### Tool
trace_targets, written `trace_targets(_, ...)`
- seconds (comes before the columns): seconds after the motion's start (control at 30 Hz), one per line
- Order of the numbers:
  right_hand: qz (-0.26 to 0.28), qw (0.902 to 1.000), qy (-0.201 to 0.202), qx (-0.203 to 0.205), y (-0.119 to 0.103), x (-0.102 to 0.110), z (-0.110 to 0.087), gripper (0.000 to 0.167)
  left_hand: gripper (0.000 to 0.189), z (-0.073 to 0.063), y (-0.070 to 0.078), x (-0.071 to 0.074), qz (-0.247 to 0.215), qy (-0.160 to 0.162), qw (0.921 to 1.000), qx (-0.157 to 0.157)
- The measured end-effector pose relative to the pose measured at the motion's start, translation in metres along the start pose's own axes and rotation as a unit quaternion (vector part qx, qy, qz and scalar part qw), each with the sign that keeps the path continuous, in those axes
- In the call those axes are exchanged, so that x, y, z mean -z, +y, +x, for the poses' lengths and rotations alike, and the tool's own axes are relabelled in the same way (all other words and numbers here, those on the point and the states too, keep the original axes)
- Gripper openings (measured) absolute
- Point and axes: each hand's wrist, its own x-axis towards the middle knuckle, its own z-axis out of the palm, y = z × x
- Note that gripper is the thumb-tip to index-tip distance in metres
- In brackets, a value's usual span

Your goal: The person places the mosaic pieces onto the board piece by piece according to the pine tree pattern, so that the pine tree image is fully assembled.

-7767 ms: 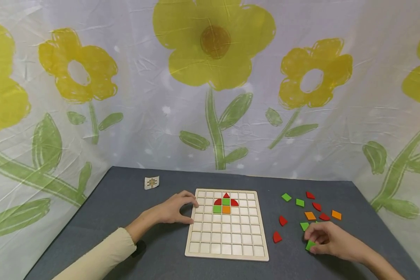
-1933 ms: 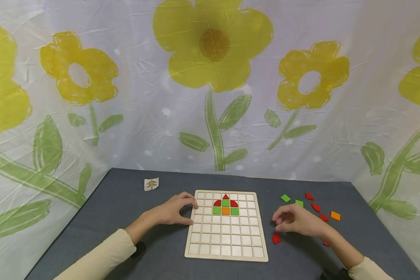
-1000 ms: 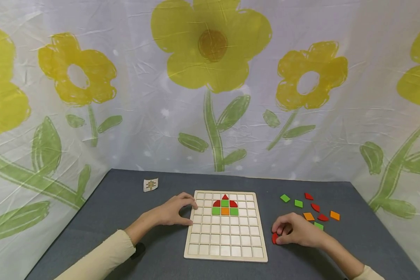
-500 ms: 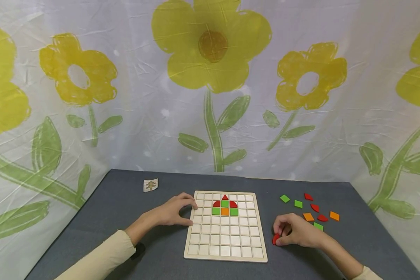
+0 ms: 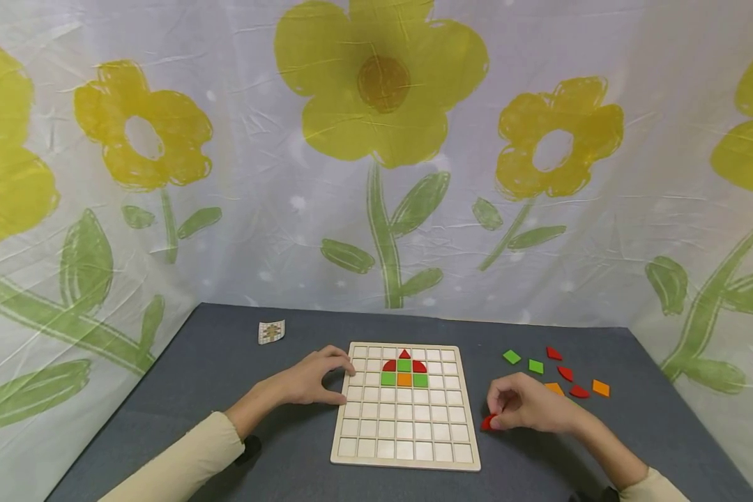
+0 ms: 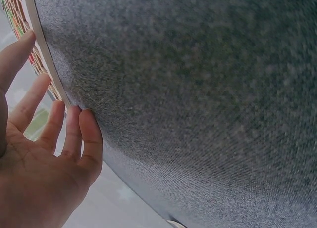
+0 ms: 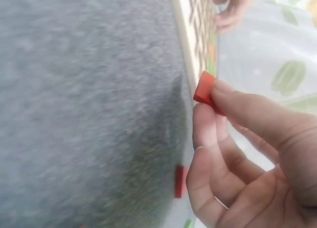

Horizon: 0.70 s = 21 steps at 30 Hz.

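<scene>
My right hand [image 5: 533,406] pinches a red curved-edge tile [image 5: 488,422] between thumb and fingers, just off the right edge of the wooden grid board [image 5: 404,429]. In the right wrist view the red tile [image 7: 205,87] juts past the thumb tip. My left hand [image 5: 307,376] lies at the board's left edge, its fingertips and thumb touching the frame. On the board, near the top, a red triangle [image 5: 404,354] sits over a green square [image 5: 404,364] flanked by two red curved pieces. Below runs a row of green, orange [image 5: 404,379] and green squares.
Loose tiles lie right of the board: green ones [image 5: 536,366], red ones [image 5: 579,391] and orange ones [image 5: 601,388], some partly hidden by my right hand. A small patterned card [image 5: 272,332] is at the back left. A flowered cloth [image 5: 383,209] hangs behind the dark table [image 5: 301,446].
The green square my right hand held earliest now sits right of the orange one. My right hand then took hold of the red tile and shifted it slightly towards the board. My left hand stayed.
</scene>
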Motion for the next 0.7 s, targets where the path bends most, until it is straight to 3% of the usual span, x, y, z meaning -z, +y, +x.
trace_targets(0.5, 0.006, 0.9996, 0.023, 0.016, -0.009, -0.007, 0.031, 0.008, 0.039, -0.002, 0.0, 0.0, -0.006, 0.001, 1.0, -0.003)
trace_targets(0.7, -0.003, 0.9995, 0.03, -0.004, -0.01, -0.009, 0.045, 0.007, 0.039, -0.001, -0.001, 0.0, -0.007, 0.001, 1.0, -0.004)
